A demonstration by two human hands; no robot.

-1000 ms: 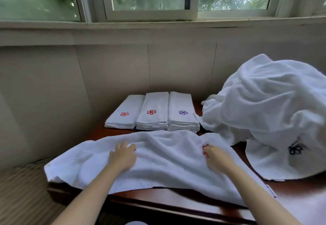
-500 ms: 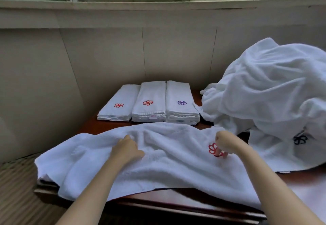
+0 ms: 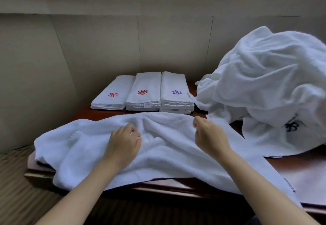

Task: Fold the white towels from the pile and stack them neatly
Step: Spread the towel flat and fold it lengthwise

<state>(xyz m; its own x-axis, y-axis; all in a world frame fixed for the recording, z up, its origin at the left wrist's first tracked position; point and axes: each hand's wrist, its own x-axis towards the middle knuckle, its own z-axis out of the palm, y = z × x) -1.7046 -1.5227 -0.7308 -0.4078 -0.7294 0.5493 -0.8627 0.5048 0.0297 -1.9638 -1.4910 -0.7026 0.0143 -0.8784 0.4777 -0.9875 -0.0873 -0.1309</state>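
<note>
A white towel (image 3: 164, 156) lies spread and wrinkled across the front of the wooden table (image 3: 299, 164), its near edge hanging over the table's front. My left hand (image 3: 123, 142) rests on the towel's middle with its fingers curled into the bunched fabric. My right hand (image 3: 209, 135) is near the far edge, fingers curled and pinching the cloth. Behind the towel stand three stacks of folded towels: one with a red emblem (image 3: 112, 95), one with a red emblem (image 3: 143, 91), and one with a purple emblem (image 3: 176, 91). The pile of unfolded towels (image 3: 264, 76) heaps up at the right.
A pale panelled wall (image 3: 105, 48) closes the back and left, with a window sill above. A towel with a dark emblem (image 3: 292, 126) drapes from the pile onto the table. Striped flooring (image 3: 15, 180) shows at the lower left, below the table's edge.
My right hand has shifted left along the towel and now covers its red emblem. My left hand has curled into the fabric, which is more bunched. The view has tilted downward.
</note>
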